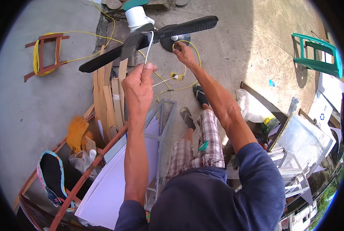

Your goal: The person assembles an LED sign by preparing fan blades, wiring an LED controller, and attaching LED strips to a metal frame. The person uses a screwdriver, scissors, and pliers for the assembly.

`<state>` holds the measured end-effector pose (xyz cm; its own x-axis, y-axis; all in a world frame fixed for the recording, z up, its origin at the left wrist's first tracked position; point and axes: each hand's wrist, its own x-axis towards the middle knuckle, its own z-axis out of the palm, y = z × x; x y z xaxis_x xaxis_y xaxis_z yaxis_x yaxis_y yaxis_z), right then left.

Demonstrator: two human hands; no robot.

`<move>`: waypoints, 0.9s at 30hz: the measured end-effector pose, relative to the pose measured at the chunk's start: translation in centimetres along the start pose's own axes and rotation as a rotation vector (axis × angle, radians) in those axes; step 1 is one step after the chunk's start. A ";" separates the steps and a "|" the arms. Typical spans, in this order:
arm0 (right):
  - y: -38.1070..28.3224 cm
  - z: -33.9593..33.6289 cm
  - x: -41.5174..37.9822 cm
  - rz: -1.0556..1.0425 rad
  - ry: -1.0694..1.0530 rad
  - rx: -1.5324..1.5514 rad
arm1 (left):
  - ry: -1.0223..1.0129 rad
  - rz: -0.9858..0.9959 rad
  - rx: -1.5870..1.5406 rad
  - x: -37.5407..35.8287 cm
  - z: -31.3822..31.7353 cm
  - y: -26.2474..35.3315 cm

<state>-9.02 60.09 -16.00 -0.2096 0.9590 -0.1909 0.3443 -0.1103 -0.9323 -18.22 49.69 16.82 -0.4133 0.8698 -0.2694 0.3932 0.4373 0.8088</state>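
Observation:
A fan with long black blades (191,27) and a white motor housing (136,18) stands in front of me, above a round dark base (167,43). My left hand (140,82) is closed, thumb against fingers, on a white cord (149,47) that runs up to the fan. My right hand (184,54) reaches beside the base, its fingers bent together near a yellow cord (197,54); what they hold, if anything, is too small to tell. Below the hands, a white plug sits in a yellow socket (178,77) on the ground.
Yellow cord is wound on a reddish frame (41,57) at the left. Wooden strips (109,107), orange gloves (78,133) and white sheets (116,175) lie lower left. A green stool (320,67) is at the right, above a glass panel (303,140).

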 end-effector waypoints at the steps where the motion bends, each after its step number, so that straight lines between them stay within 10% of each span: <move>1: 0.1 0.4 0.7 0.007 0.031 0.008 | -0.004 -0.001 -0.019 -0.2 -0.1 0.5; 11: 4.3 3.6 7.2 -0.366 -0.011 0.317 | 0.091 0.250 0.293 -1.9 -2.2 5.1; 13: -2.0 0.9 2.7 -0.332 0.021 0.625 | 0.117 0.308 0.391 -2.1 -3.2 7.2; 18: -8.0 -1.8 3.0 0.043 -0.037 0.231 | 0.219 0.388 0.506 -0.8 -5.6 9.3; 22: -8.3 -1.0 1.8 0.664 -0.018 1.224 | 0.276 0.347 0.454 1.2 -5.6 7.9; 27: -8.2 -0.4 -1.7 0.591 0.023 1.730 | 0.409 0.379 0.372 3.8 -3.4 2.9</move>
<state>-11.13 59.44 -7.87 -0.4092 0.7000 -0.5853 -0.8675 -0.4973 0.0118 -21.40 53.47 19.96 -0.4396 0.8543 0.2773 0.7995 0.2316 0.5543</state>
